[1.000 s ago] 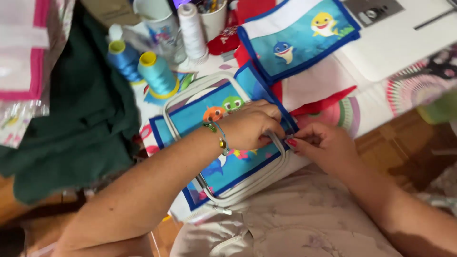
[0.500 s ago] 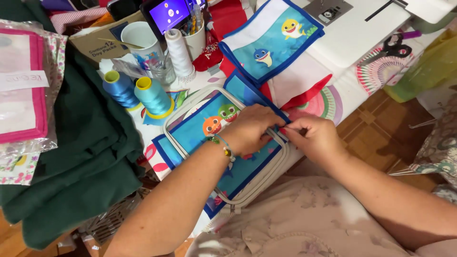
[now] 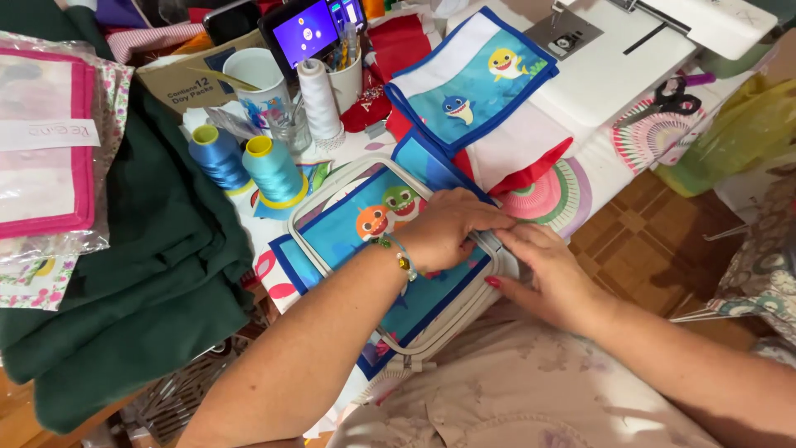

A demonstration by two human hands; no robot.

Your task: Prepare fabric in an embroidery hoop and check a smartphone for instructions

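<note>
Green fabric (image 3: pixel 149 274) at table's left edge, thread cones (image 3: pixel 269 170) beside it. Hoop (image 3: pixel 332 195) with blue cartoon fabric (image 3: pixel 356 228) at near edge. Left hand (image 3: pixel 452 228) pressed flat on hoop's right side; right hand (image 3: pixel 551 274) pinches its right corner, probably the clamp.

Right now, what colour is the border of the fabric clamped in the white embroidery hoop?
Royal blue, edging the light-blue cartoon-shark fabric in the hoop; the head view shows it.
</note>
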